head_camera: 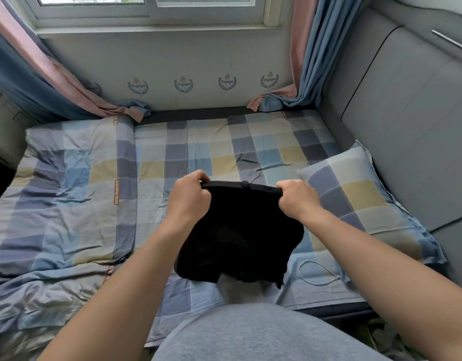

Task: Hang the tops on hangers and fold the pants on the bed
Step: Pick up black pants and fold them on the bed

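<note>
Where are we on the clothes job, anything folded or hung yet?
Nothing finished shows: no hangers, hung tops or folded pants in view. In hand: the left hand and right hand grip the waistband of black pants, held unfolded over the checked bed. Left: folding these; whatever else remains is not in view.

Bed [198, 152]: was covered by a checked cotton sheet of blue, grey and yellow squares. On it lay:
- a rumpled quilt in matching check [68, 191], which filled the left side
- a matching checked pillow [355, 199] at the right edge
- a thin pale looped cord [336, 278], just beside the pillow's near corner
</note>
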